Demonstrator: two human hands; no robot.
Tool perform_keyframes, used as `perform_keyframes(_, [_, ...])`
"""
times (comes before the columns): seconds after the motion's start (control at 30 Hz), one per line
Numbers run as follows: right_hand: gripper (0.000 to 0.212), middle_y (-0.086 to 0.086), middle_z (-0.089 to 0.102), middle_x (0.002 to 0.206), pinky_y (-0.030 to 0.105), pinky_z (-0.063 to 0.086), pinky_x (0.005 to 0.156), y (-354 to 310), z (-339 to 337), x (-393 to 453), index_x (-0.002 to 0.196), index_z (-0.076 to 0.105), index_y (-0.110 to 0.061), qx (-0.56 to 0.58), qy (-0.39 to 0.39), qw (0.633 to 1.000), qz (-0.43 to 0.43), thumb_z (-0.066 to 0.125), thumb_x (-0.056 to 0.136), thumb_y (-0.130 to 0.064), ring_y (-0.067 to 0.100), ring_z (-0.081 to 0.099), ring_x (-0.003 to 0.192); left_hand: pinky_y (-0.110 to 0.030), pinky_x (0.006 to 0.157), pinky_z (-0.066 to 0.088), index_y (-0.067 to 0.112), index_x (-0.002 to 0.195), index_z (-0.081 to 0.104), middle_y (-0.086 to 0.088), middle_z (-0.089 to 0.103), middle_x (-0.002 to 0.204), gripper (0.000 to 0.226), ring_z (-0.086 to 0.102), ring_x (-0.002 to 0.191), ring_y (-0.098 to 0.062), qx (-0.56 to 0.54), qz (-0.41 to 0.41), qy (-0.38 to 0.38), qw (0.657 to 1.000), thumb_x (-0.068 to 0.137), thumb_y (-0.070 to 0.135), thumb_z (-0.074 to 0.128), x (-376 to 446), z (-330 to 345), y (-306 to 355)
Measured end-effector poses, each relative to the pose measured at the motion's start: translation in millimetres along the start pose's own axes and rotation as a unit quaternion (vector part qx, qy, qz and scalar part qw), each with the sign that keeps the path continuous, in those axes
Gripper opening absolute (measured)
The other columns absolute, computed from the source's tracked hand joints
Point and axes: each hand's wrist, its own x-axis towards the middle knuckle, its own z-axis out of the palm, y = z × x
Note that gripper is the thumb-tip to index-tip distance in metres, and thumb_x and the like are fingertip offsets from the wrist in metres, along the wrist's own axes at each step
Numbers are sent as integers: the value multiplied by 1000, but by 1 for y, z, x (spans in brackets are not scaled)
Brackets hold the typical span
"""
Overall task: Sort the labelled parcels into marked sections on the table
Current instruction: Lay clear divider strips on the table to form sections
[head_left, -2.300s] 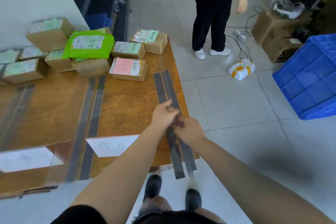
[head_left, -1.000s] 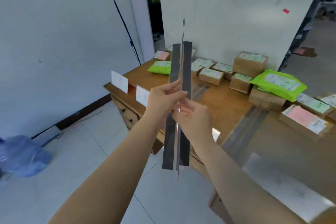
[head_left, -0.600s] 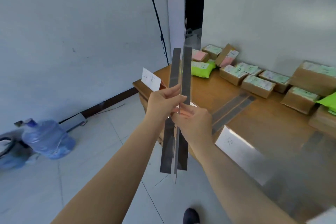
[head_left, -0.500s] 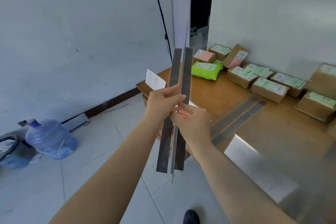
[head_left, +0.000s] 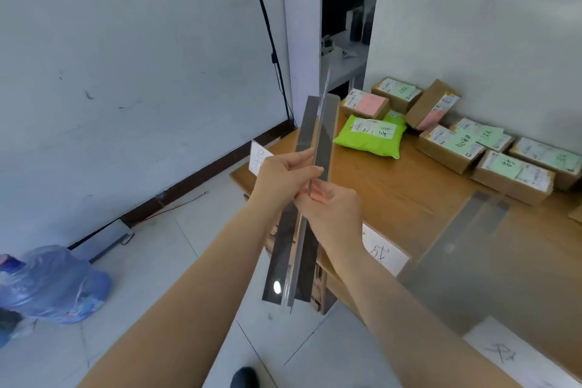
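I hold a long grey divider strip (head_left: 319,135) upright in the air in front of the table's left end. My left hand (head_left: 283,179) grips its middle from the left and my right hand (head_left: 330,214) pinches it from below right. On the wooden table (head_left: 393,192) lie labelled parcels along the wall: a green mailer bag (head_left: 371,135), a box with a pink label (head_left: 365,104), and several brown boxes with green labels (head_left: 513,172). White section cards (head_left: 382,257) stand along the front edge. Another grey strip (head_left: 466,227) lies flat on the table.
A blue water jug (head_left: 47,283) lies on the tiled floor at the left, by the white wall. A black cable (head_left: 271,50) runs down the wall. A dark doorway with shelves (head_left: 346,9) opens behind the table's left end.
I lifted the strip off the table's right end and turned left with it. Over the last second my view swung further left, and my grip on the strip stayed the same.
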Motion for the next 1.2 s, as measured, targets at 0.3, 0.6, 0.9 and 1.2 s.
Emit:
perform_keyframes(0.3, [12, 12, 71, 71, 32, 44, 60, 0, 71, 56, 75, 73, -9, -10, 156, 986, 58, 67, 78, -20, 21, 61, 65, -6, 60, 50, 16, 123, 61, -14, 66, 116, 43, 59, 74, -4, -14, -21, -166, 986, 82, 7, 68, 100, -38, -18])
perform_keyframes(0.6, [13, 7, 74, 75, 43, 54, 71, 9, 99, 88, 76, 74, -24, -57, 240, 962, 119, 64, 80, -18, 31, 66, 77, -20, 73, 52, 9, 123, 61, -7, 65, 110, 42, 60, 83, -12, -45, -94, -261, 960, 82, 4, 67, 153, -38, -35])
perform_keyframes(0.9, [15, 6, 65, 61, 27, 35, 57, 35, 94, 120, 76, 74, -12, -40, 243, 954, 170, 62, 83, -18, 12, 45, 55, -10, 54, 46, 6, 120, 62, -21, 66, 115, 40, 61, 66, -4, -7, -107, -275, 955, 81, 2, 67, 184, -14, -52])
perform_keyframes(1.2, [25, -4, 43, 42, 28, 28, 53, 39, 89, 126, 57, 63, -4, -61, 259, 940, 215, 62, 80, -15, 14, 36, 49, -10, 54, 44, 3, 119, 62, -5, 66, 86, 39, 53, 52, 4, 34, -93, -342, 935, 81, 4, 69, 205, -2, -63])
